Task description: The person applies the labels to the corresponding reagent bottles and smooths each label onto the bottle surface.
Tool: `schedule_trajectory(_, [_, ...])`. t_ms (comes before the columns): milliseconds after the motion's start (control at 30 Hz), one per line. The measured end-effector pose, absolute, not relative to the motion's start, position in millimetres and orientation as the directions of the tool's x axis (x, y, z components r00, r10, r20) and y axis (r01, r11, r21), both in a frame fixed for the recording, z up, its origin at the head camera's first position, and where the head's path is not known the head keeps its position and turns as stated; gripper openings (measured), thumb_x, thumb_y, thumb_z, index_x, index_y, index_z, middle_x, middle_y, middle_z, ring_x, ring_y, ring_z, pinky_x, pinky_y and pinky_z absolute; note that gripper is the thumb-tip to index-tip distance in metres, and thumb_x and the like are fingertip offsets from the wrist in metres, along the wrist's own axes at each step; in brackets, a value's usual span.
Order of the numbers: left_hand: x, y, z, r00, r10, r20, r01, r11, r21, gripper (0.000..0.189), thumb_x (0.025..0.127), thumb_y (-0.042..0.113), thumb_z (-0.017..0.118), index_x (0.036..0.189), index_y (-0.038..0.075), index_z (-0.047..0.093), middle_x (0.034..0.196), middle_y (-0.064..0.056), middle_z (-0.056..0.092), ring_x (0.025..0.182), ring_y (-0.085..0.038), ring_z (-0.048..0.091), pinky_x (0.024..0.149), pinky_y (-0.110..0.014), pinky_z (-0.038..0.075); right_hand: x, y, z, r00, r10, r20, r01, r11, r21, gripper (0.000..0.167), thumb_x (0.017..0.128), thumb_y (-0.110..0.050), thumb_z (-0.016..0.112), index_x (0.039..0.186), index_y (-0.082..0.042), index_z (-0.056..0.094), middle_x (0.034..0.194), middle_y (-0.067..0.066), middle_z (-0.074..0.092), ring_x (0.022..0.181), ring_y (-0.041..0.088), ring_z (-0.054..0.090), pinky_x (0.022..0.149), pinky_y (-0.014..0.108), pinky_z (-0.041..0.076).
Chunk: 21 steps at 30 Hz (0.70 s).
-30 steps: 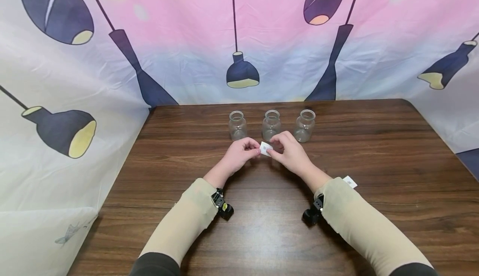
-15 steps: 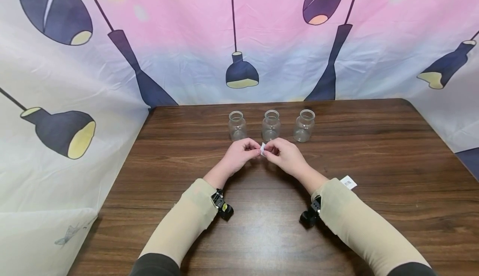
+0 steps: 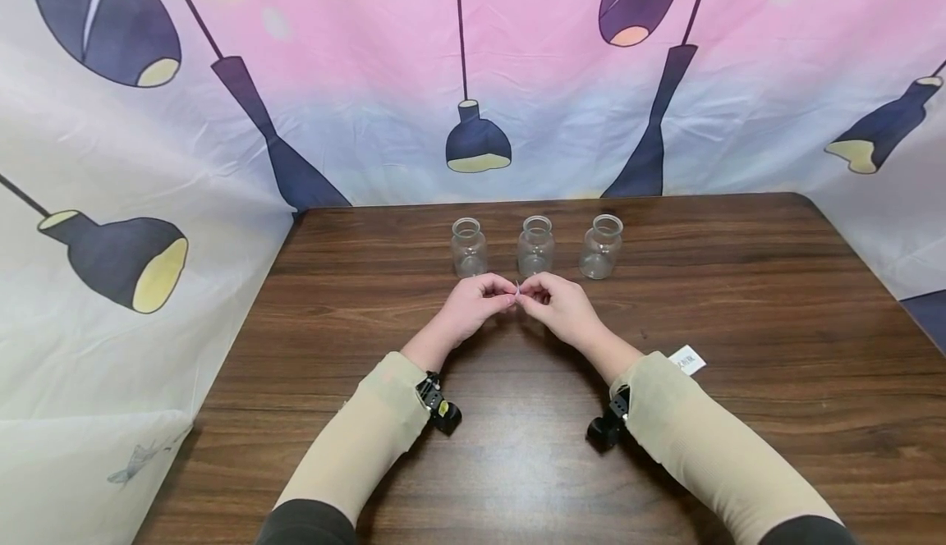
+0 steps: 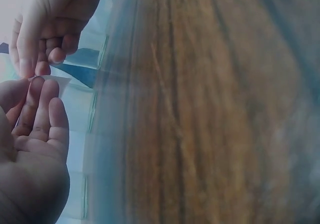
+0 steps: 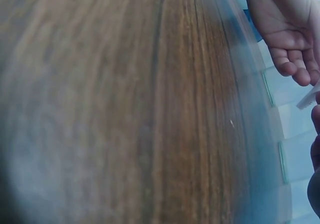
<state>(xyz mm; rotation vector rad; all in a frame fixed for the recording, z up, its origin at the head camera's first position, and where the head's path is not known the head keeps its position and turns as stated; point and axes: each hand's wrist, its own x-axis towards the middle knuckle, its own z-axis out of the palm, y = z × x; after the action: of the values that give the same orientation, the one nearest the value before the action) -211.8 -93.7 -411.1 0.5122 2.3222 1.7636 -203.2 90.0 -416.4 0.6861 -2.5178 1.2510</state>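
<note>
My left hand (image 3: 469, 309) and right hand (image 3: 563, 309) meet over the middle of the table, in front of the jars. Between their fingertips is a small white label (image 4: 61, 82), seen almost edge-on in the head view. Thumb and index finger of each hand pinch it, one hand on either side. In the right wrist view a corner of the label (image 5: 306, 100) sticks out below the left hand's fingers. The rest of it is hidden by fingertips.
Three uncapped glass jars stand in a row behind the hands: left jar (image 3: 469, 249), middle jar (image 3: 535, 248) and right jar (image 3: 601, 248). Another white label (image 3: 689, 359) with print lies beside the right sleeve. A printed cloth (image 3: 384, 151) hangs behind the wooden table (image 3: 355, 266).
The right hand has moved left and its fingers have closed in against the left hand's. The held label has turned from showing its printed face to nearly edge-on. The left hand has barely moved.
</note>
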Motion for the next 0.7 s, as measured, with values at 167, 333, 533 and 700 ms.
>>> schedule_trajectory(167, [-212.8,-93.3,-410.6,-0.917,0.396,0.047,0.148,0.229,0.962,0.017,0.088,0.002,0.062,0.102,-0.009,0.063,0.093,-0.020,0.066,0.091,-0.037,0.062,0.080,-0.047,0.049,-202.2,88.9,-416.5,-0.883,-0.272,0.382,-0.469,0.518,-0.715,0.008,0.084,-0.013,0.069,0.089,-0.009,0.066,0.077,-0.002,0.064,0.070,0.011,0.056,0.063,0.027,0.047])
schedule_trajectory(333, [-213.0,-94.0,-411.8,-0.919,0.391,0.051,0.157,0.243,0.957,0.015,0.087,0.003,0.064,0.100,-0.006,0.064,0.090,-0.017,0.066,0.086,-0.030,0.063,0.075,-0.037,0.051,-200.4,87.3,-415.6,-0.903,-0.253,0.347,-0.429,0.510,-0.746,0.009,0.085,-0.014,0.069,0.091,-0.009,0.066,0.079,-0.001,0.065,0.071,0.012,0.057,0.063,0.027,0.047])
schedule_trajectory(533, [-212.3,-93.9,-413.2,-0.920,0.382,0.088,0.190,0.238,0.952,0.011,0.086,0.003,0.064,0.094,-0.004,0.064,0.086,-0.010,0.066,0.078,-0.013,0.062,0.070,-0.024,0.048,-197.9,86.2,-416.1,-0.910,-0.253,0.329,-0.414,0.488,-0.768,0.011,0.084,-0.013,0.069,0.093,-0.007,0.066,0.081,0.001,0.066,0.074,0.013,0.059,0.065,0.027,0.047])
schedule_trajectory(700, [-211.0,-93.7,-412.8,-0.921,0.380,0.090,0.187,0.227,0.956,0.010,0.086,0.001,0.064,0.094,-0.004,0.064,0.085,-0.007,0.065,0.077,-0.010,0.060,0.071,-0.023,0.048,-196.3,84.9,-417.0,-0.911,-0.256,0.323,-0.409,0.474,-0.780,0.012,0.084,-0.011,0.069,0.094,-0.006,0.066,0.082,0.002,0.067,0.075,0.014,0.060,0.068,0.028,0.048])
